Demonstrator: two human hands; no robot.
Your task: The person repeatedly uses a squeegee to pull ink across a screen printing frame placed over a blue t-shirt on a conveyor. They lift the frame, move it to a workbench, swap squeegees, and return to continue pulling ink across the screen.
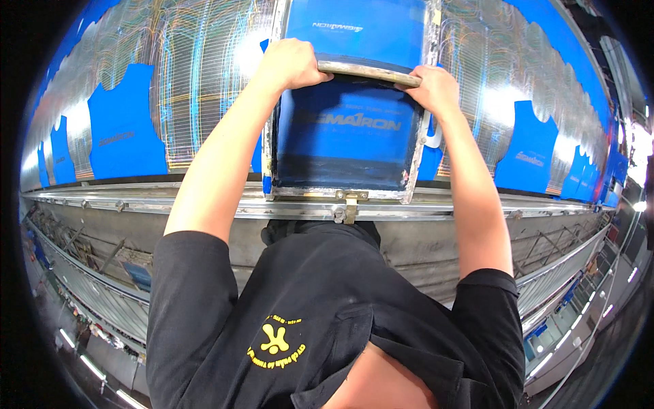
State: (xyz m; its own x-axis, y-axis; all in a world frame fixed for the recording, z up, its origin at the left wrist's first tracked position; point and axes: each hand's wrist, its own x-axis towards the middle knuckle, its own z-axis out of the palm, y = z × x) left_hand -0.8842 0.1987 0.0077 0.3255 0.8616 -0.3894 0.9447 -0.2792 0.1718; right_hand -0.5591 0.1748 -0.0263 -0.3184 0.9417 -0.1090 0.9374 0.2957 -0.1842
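Both my hands grip one squeegee [368,71], a long pale bar lying crosswise over a printing screen. My left hand [296,63] is closed around its left end, and my right hand [434,87] is closed around its right end. Beneath it is the screen's frame [271,146], a rectangle with ink-stained metal sides. Blue shows through the mesh [340,160], with dark lettering across it and a band of dark ink along the near edge. The squeegee's blade is hidden below the bar.
Blue cut shirt panels [126,129] lie left of the screen on a long, ink-streaked table, and more panels [528,153] lie to the right. A metal rail [163,199] runs along the near table edge. A small clamp [351,208] joins the frame to this rail.
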